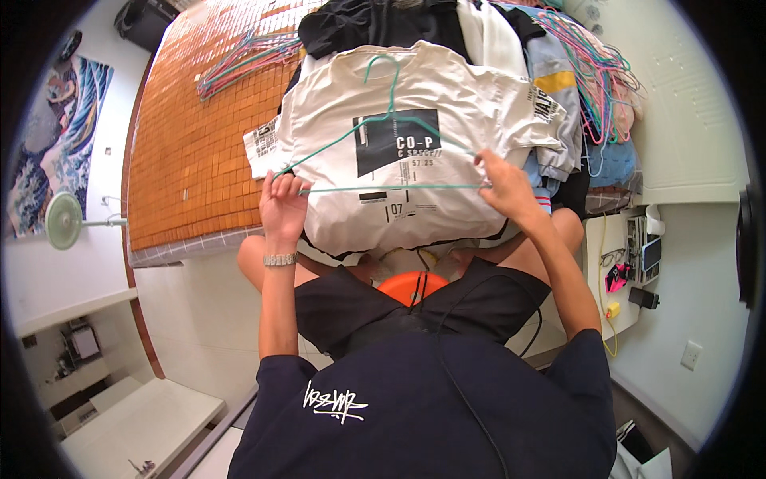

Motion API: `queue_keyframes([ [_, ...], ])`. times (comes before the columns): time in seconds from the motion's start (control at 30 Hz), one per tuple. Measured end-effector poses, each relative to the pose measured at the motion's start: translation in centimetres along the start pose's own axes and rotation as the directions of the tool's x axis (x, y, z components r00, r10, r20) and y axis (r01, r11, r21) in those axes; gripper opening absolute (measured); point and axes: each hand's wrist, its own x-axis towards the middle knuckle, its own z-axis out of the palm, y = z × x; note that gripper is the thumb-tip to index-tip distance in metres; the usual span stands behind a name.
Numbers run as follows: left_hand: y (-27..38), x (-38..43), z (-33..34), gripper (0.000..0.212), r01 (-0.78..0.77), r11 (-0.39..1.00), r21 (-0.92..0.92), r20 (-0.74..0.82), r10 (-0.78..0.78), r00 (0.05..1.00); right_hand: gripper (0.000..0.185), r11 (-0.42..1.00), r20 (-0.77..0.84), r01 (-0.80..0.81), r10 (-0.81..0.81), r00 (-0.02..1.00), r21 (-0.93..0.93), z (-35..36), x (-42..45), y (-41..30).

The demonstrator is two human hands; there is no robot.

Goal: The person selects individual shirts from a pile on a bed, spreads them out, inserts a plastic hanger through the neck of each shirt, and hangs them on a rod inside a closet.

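A green wire clothes hanger is held level in front of me, its hook pointing away from my body. My left hand grips its left corner, and my right hand has hold of the right corner. Beneath the hanger a white T-shirt with a black printed front lies spread out, neckline away from me. The hanger is over the shirt's front, not inside it. Whether it touches the fabric I cannot tell.
A brown tile mat covers the bed. Hangers lie at the far left, with another heap of hangers at the right. Black clothing and a grey garment lie behind the shirt. A side table stands right.
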Motion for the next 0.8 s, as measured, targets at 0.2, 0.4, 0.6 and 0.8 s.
queue_keyframes([
  [0.2,-4.1,3.3,-3.2,0.037,0.1,0.871,0.48,-0.264,0.035,0.964,0.032,0.977,-0.11,-0.166,0.152,0.982,-0.136,1.0,3.8,4.0],
  [0.4,-8.9,4.4,-4.1,0.045,-0.077,0.662,0.746,-0.342,0.479,0.808,0.028,0.953,-0.142,-0.24,0.216,0.966,-0.184,3.0,3.6,5.1],
  [0.6,-8.6,3.4,-4.4,0.049,-0.102,0.622,0.776,-0.291,0.498,0.817,0.028,0.954,-0.222,-0.25,0.211,0.952,-0.163,3.7,3.2,4.5],
  [0.8,-8.3,3.3,-4.4,0.048,-0.081,0.656,0.75,-0.303,0.451,0.84,0.027,0.961,-0.268,-0.234,0.188,0.945,-0.149,3.8,2.9,4.4],
])
